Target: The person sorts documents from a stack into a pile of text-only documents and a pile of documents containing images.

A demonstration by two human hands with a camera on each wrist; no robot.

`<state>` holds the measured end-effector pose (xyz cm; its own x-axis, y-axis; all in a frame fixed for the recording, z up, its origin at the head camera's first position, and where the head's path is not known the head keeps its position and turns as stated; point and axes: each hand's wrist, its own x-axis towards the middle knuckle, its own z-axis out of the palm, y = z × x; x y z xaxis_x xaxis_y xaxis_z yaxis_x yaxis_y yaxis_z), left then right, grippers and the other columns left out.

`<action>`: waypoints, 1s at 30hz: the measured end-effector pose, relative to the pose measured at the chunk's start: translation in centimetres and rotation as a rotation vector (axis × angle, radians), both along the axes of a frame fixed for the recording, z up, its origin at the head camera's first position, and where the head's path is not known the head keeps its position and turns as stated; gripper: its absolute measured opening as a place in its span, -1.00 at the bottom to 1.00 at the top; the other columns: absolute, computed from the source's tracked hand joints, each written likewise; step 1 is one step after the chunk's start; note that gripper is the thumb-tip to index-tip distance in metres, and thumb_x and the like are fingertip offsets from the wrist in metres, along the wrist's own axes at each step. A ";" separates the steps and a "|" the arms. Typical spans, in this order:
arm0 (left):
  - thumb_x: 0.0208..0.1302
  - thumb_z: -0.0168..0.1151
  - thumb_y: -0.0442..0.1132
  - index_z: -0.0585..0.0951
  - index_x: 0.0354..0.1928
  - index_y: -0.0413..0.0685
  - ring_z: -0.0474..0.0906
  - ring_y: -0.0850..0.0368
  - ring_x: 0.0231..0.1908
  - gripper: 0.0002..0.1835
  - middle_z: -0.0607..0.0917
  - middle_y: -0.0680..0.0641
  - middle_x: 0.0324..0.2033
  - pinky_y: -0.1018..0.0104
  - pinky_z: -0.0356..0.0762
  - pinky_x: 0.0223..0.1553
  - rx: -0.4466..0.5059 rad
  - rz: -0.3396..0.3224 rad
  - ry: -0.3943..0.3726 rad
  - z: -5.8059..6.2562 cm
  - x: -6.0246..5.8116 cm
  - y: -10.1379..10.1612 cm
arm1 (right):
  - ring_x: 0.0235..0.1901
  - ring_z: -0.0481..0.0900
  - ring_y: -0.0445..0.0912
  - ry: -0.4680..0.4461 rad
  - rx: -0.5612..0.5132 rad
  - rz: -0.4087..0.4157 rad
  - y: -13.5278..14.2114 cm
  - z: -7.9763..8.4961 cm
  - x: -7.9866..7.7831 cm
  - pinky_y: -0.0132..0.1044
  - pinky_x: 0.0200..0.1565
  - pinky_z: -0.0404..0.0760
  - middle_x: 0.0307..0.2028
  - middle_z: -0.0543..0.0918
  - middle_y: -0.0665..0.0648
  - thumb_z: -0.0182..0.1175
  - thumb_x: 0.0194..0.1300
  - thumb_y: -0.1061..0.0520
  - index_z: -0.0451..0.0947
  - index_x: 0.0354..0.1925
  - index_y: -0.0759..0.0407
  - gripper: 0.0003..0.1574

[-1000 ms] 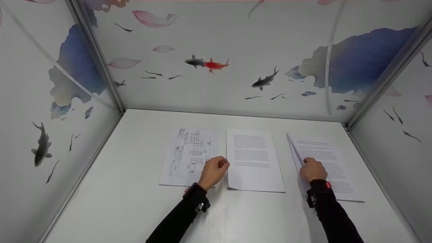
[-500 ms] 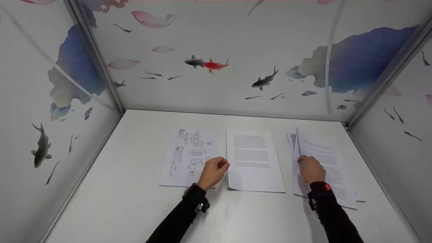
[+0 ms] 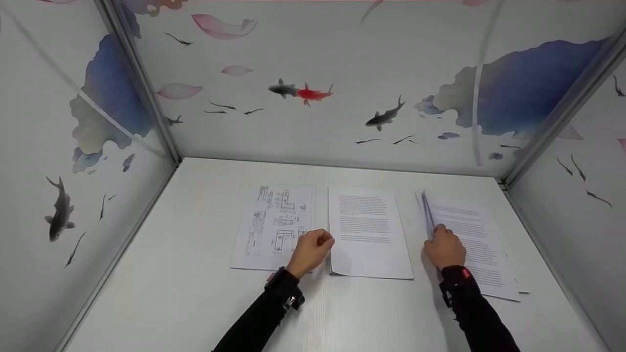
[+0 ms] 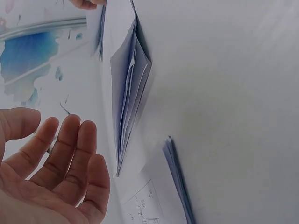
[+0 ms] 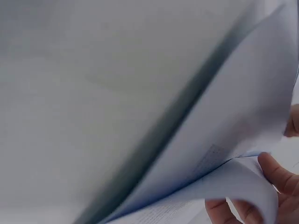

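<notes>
My left hand (image 3: pixel 309 252) hovers between the left and middle paper stacks. Its fingers curve loosely around nothing in the left wrist view, where the same hand (image 4: pixel 56 172) shows its palm. My right hand (image 3: pixel 445 247) grips the left edge of the right paper stack (image 3: pixel 481 249), which bears printed lines. Up close in the right wrist view, thumb and fingers pinch a curled sheet of paper (image 5: pixel 243 182), with another page standing raised beside it. How many sheets the fingers hold cannot be told.
A stack topped by a technical drawing (image 3: pixel 264 220) lies left on the white table (image 3: pixel 171 293). The middle stack (image 3: pixel 369 259) carries printed text, its pages slightly fanned in the left wrist view. Panels painted with fish (image 3: pixel 384 117) enclose the table on three sides.
Pages of the right stack lifted at their left edge, showing a drawing beneath, then shifted; the top sheets now lie slightly askew. My right hand moved a little left. The left hand barely moved.
</notes>
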<state>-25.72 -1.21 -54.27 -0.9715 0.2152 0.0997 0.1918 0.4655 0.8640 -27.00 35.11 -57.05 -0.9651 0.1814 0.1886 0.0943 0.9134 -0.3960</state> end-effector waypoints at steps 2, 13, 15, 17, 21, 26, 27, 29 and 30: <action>0.35 0.20 -0.18 0.69 -0.23 -0.04 0.53 0.25 -0.36 -0.86 0.69 0.06 -0.37 0.34 0.49 -0.25 0.008 -0.007 -0.007 0.0 0.1 0.1 | -0.38 0.59 0.28 -0.004 -0.012 0.008 0.1 0.1 0.1 0.11 -0.46 0.52 -0.25 0.59 0.49 -0.03 0.15 0.30 0.32 0.19 0.45 -0.40; 0.37 0.19 -0.17 0.67 -0.17 -0.10 0.55 0.24 -0.45 -0.83 0.70 -0.06 -0.43 0.42 0.43 -0.42 0.038 -0.098 -0.053 0.3 0.2 1.4 | -0.16 0.59 0.35 0.077 0.017 0.088 -1.6 1.1 1.0 0.20 -0.28 0.59 -0.15 0.60 0.48 -0.08 0.14 0.45 0.58 0.07 0.39 -0.46; 0.38 0.18 -0.17 0.65 -0.12 -0.12 0.60 0.15 -0.43 -0.81 0.72 -0.12 -0.39 0.42 0.43 -0.44 0.042 -0.130 -0.067 0.4 0.3 1.8 | -0.14 0.59 0.36 0.115 0.014 0.097 -2.6 1.4 0.9 0.23 -0.27 0.58 -0.11 0.61 0.47 -0.08 0.15 0.45 0.59 0.07 0.37 -0.46; 0.40 0.16 -0.16 0.64 -0.07 -0.13 0.65 0.07 -0.39 -0.78 0.73 -0.13 -0.36 0.42 0.46 -0.44 0.053 -0.157 -0.087 0.6 0.2 2.2 | -0.15 0.59 0.35 0.150 0.018 0.121 -3.9 1.7 0.8 0.23 -0.28 0.58 -0.10 0.62 0.44 -0.06 0.17 0.45 0.60 0.07 0.35 -0.47; 0.43 0.13 -0.12 0.59 0.04 -0.10 0.70 0.03 -0.33 -0.73 0.74 -0.18 -0.29 0.38 0.52 -0.37 0.097 -0.197 -0.123 0.9 0.0 3.0 | -0.14 0.59 0.26 0.216 0.055 0.171 -6.9 2.4 0.7 0.14 -0.28 0.60 -0.08 0.63 0.35 0.03 0.19 0.47 0.61 0.09 0.27 -0.48; 0.47 0.06 -0.01 0.48 0.22 -0.06 0.72 0.01 -0.30 -0.59 0.74 -0.25 -0.23 0.35 0.55 -0.34 0.201 -0.203 -0.199 1.0 -0.2 3.8 | -0.12 0.58 0.16 0.285 0.102 0.240 -10.9 3.4 1.3 -0.02 -0.32 0.61 -0.04 0.62 0.25 0.12 0.15 0.48 0.60 0.14 0.17 -0.41; 0.48 0.04 0.02 0.45 0.25 -0.05 0.72 0.01 -0.30 -0.56 0.74 -0.24 -0.23 0.35 0.56 -0.34 0.221 -0.197 -0.220 1.0 -0.3 3.9 | -0.13 0.58 0.14 0.308 0.107 0.258 -11.6 3.4 1.5 -0.04 -0.33 0.61 -0.05 0.62 0.23 0.13 0.14 0.47 0.61 0.13 0.16 -0.40; 0.49 -0.01 0.09 0.39 0.31 -0.04 0.72 0.01 -0.28 -0.49 0.73 -0.23 -0.22 0.33 0.57 -0.34 0.268 -0.178 -0.261 1.1 -0.5 4.2 | -0.14 0.58 0.11 0.352 0.122 0.304 -13.1 3.5 1.9 -0.08 -0.36 0.60 -0.07 0.62 0.20 0.17 0.12 0.47 0.61 0.13 0.13 -0.40; 0.49 -0.04 0.11 0.37 0.32 -0.03 0.72 0.00 -0.27 -0.48 0.72 -0.23 -0.22 0.31 0.57 -0.35 0.294 -0.166 -0.279 1.1 -0.5 4.4 | -0.16 0.58 0.09 0.376 0.134 0.327 -13.7 3.5 2.1 -0.10 -0.38 0.60 -0.07 0.61 0.19 0.19 0.10 0.46 0.62 0.13 0.12 -0.39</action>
